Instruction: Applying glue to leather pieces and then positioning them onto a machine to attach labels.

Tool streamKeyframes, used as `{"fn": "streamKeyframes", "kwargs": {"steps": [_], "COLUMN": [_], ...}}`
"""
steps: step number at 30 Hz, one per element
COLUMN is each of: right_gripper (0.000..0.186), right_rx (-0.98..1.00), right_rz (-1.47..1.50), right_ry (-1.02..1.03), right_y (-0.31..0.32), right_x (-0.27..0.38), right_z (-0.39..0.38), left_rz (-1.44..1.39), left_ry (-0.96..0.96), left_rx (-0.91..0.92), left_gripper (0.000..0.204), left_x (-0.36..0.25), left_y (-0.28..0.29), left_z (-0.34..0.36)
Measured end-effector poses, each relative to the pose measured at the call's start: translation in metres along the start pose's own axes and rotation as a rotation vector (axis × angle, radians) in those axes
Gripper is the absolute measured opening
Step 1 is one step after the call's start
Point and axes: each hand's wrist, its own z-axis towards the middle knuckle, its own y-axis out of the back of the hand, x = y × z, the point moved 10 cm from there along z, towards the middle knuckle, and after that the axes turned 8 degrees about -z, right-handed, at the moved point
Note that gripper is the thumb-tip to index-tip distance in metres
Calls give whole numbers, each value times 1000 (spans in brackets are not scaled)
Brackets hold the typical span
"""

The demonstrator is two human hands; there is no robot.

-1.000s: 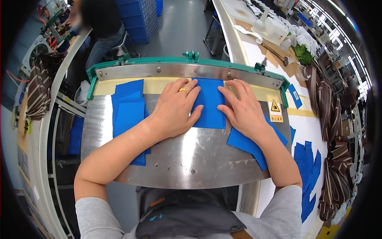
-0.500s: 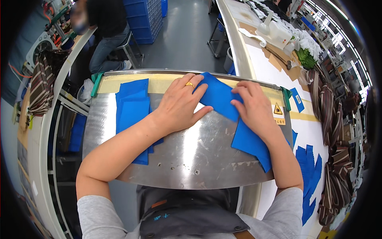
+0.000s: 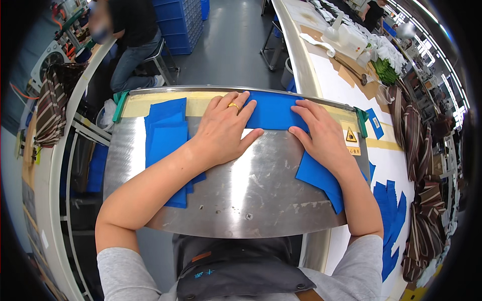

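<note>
Blue pc (image 3: 272, 111), hands (image 3: 221, 126) (image 3: 323, 131) palm-down @ ends

We see a smooth, matt blue piece (image 3: 273, 111) on a glossy metal plate (image 3: 271, 190) scuffed toward its near edge, plastic crates (image 3: 179, 25) far left, striped cloth (image 3: 420, 226) right.

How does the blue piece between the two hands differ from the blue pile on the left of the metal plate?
The blue piece lies crosswise along the far edge; the blue pile runs lengthwise toward the person.
The left hand and right hand touch the piece, while the left forearm crosses over the pile.
The pile shows several overlapping layers; the piece shows one smooth top face.
Both are the same bright blue and lie on the metal plate.
</note>
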Motion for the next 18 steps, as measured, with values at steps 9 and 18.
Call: {"fn": "streamKeyframes", "kwargs": {"steps": [9,18], "right_gripper": [53,64], "right_rx": [5,11], "right_rz": [-54,-88], "right_ry": [21,-41], "right_y": [-6,-5], "right_x": [2,-5], "right_z": [-2,0], "left_rz": [83,146], "left_ry": [56,72], "left_rx": [44,62], "left_gripper": [64,62], "left_x": [4,4], "left_y": [0,6], "left_z": [2,1]}}
